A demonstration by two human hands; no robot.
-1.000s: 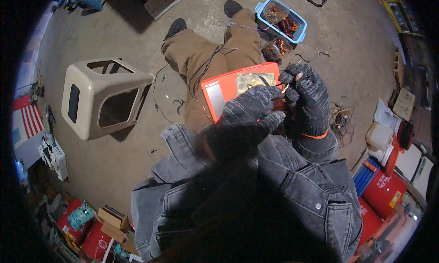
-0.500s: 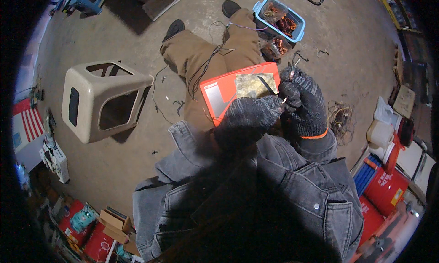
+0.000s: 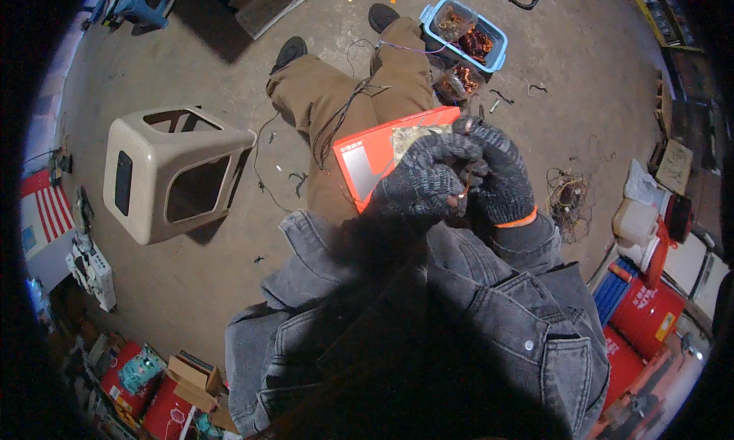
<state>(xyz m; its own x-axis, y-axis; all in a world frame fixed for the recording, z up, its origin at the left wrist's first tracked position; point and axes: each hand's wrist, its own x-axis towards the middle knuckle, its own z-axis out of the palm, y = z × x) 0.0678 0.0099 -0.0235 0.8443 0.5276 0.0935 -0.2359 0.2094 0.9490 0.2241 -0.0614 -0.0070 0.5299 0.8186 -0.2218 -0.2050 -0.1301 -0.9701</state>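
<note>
Both of my hands wear dark grey knit gloves and meet close together over my lap. My left hand (image 3: 420, 181) is closed, its fingers pinched around a thin copper-coloured wire (image 3: 466, 186) that shows between the hands. My right hand (image 3: 505, 172), with an orange cuff, is curled shut against the left fingertips; what it grips is hidden. Under them a red and grey box (image 3: 367, 153) lies tilted across my thighs, with a worn yellowish patch (image 3: 405, 139) partly covered by my left hand. Dark wires (image 3: 340, 119) drape over my trousers left of the box.
Beyond my right knee, a blue basket (image 3: 501, 54) holds clear containers of copper scraps (image 3: 478, 44); another clear tub (image 3: 459, 84) stands beside it. A beige plastic shell (image 3: 141, 188) lies at left. Tangled wire (image 3: 567, 199) lies at right, near red drums (image 3: 646, 318).
My left hand has risen and turned, now covering more of the worn patch and hiding the black strip that showed there. My right hand has tilted inward toward it.
</note>
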